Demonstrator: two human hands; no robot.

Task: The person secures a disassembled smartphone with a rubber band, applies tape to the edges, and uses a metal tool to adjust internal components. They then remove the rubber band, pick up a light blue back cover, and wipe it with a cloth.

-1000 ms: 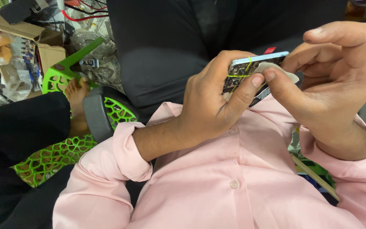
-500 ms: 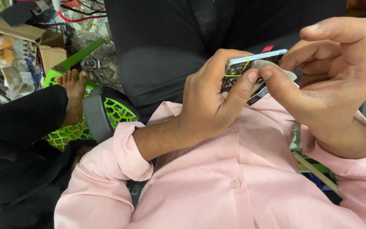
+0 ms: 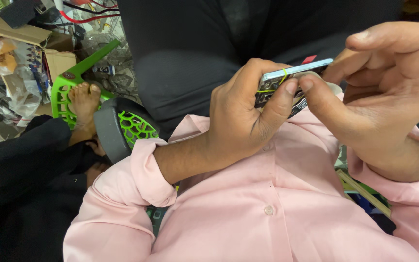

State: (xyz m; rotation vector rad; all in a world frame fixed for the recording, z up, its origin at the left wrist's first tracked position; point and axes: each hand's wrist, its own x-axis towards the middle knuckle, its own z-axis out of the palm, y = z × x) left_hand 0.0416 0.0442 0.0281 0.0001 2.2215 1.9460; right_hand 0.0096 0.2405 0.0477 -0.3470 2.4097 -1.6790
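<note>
left hand (image 3: 241, 123): wrapped around the phone (image 3: 287, 85), thumb pressed on its open back – fingers clamped on it
right hand (image 3: 379, 97): thumb and forefinger pinched together at the phone's edge, touching the left thumb tip; whether they grip a small part – cannot tell
phone: held edge-on at chest height over the pink shirt (image 3: 277, 213), back cover off, board and a yellow wire showing
done: back already opened, internals exposed
left: internals not closed up; the exact step under the fingertips is hidden
nearby: green mesh stool (image 3: 132, 127) down left, a bare foot (image 3: 84, 102) on it, clutter beyond
</note>
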